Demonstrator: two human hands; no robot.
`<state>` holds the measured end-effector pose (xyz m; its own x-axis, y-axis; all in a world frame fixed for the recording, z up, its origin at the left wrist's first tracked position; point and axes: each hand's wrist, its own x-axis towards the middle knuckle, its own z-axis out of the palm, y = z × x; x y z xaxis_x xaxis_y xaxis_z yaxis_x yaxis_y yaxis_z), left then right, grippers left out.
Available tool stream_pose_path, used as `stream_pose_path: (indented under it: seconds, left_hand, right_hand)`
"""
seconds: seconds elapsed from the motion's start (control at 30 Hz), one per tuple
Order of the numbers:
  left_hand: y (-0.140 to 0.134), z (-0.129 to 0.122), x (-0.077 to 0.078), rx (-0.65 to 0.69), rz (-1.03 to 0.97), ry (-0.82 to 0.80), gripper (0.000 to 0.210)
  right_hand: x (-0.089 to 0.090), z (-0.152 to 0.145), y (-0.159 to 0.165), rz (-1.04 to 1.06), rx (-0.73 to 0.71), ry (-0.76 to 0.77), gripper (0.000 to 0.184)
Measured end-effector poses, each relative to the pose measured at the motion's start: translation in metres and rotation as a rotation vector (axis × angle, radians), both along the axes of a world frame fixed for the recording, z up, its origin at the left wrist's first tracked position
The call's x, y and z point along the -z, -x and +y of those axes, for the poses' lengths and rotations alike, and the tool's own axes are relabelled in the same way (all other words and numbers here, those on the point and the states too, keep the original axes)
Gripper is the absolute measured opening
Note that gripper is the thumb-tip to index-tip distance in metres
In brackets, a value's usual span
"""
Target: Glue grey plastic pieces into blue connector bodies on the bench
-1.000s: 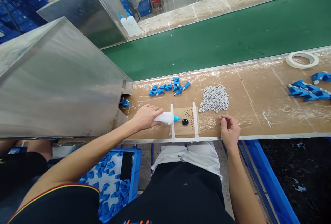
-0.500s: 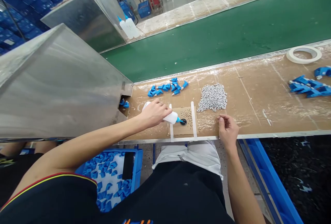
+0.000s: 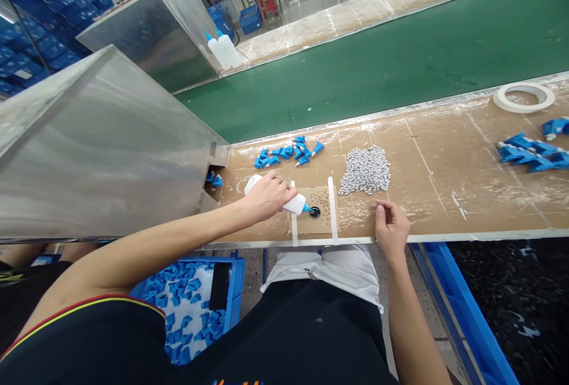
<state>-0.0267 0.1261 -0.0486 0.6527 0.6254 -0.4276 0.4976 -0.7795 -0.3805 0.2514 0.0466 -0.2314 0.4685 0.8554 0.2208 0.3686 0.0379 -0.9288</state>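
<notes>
My left hand (image 3: pixel 269 196) is wrapped round a white squeeze bottle (image 3: pixel 295 204), tilted so its blue nozzle points down to the right. The nozzle's tip meets a small round black part (image 3: pixel 315 212), at least in this view. Beneath that part lies a cardboard pad (image 3: pixel 311 228) held by two strips of white tape (image 3: pixel 333 213). My right hand (image 3: pixel 392 223) rests at the bench's front edge with fingers curled together; whether they pinch something small I cannot make out. Just beyond it spreads a pile of small grey pieces (image 3: pixel 366 169).
Blue parts (image 3: pixel 288 151) lie behind the pad, with more blue parts (image 3: pixel 533 152) at the right. A tape roll (image 3: pixel 523 97) sits near the green belt (image 3: pixel 355 70). A metal housing (image 3: pixel 106 153) stands left. Below are a blue crate (image 3: pixel 237 290) and a bin of black pieces (image 3: pixel 511 302).
Both hands stay almost in place, the bottle still tilted with its nozzle at the black part. The whole view has shifted slightly.
</notes>
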Motion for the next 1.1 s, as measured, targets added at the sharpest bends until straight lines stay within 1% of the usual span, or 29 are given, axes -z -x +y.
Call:
stream_pose_path:
  seconds: [0.13,0.33,0.7,0.97,1.1]
  left_hand:
    - [-0.0016,-0.0005,0.0,0.016,-0.049,-0.021,0.02]
    - [-0.0059,-0.002,-0.0029,0.027,-0.011,-0.033,0.026]
    - [-0.0096,-0.0062,-0.0056,0.06,0.039,-0.055,0.022]
    - [-0.0048,-0.0057,-0.003,-0.017,-0.046,0.002,0.028]
    - [-0.0043,-0.0051,-0.006,-0.029,-0.013,0.019,0.038]
  right_hand:
    - [0.0003,0.0,-0.0001,-0.013,0.002,-0.007,0.03]
    - [-0.0006,-0.0005,-0.0009,-0.028,-0.002,-0.002,0.03]
    - [-0.0002,-0.0002,-0.0009,-0.019,-0.011,-0.004,0.029]
    - [-0.0013,-0.0001,-0.0011,-0.021,-0.019,-0.009,0.029]
    - [-0.0009,-0.0004,-0.0015,-0.012,-0.025,0.0,0.03]
